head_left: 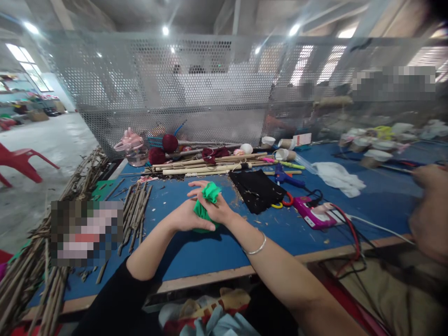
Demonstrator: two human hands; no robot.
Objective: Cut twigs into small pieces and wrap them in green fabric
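Note:
A bunched piece of thin green cloth is between my two hands, low over the blue tabletop. My left hand cups it from the left, with the thumb stretched across below. From the right, my right hand grips the same cloth, and a crumpled tuft sticks up above its thumb. Some fingers overlap behind the cloth, so their exact hold is partly hidden. A black cloth lies flat just right of my hands. Dry brown sticks are spread to the left.
A blue glue gun, red-and-yellow-handled scissors and a magenta power strip with trailing cables lie right. Poles and dark red yarn balls line the perforated metal screen. Another person's hand is at far right.

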